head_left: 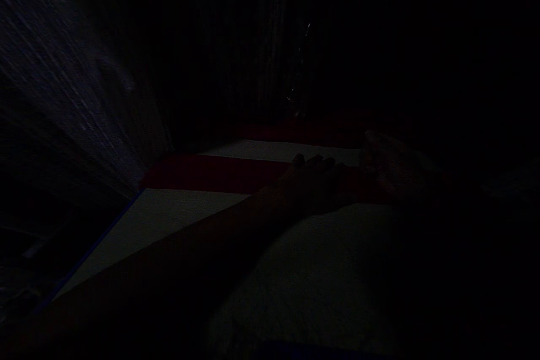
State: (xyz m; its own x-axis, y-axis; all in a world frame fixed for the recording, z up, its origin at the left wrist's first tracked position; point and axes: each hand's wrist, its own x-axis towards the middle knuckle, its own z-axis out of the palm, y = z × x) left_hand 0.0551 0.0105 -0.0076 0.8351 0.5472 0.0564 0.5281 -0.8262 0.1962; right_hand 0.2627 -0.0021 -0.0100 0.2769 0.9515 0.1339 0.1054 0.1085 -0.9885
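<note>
Starting at the left, we make out a grey wall, then a cloth in pale and red bands, spread flat. The left hand lies palm down on a red band, fingers loosely spread and gripping nothing. With the cloth directly under the palm, it seems to be pinning it. Just right, what we take for the right hand is a pale blur, and we cannot tell its grip.

Left hand flat, fingers outstretched; forearm extended forward.
</note>
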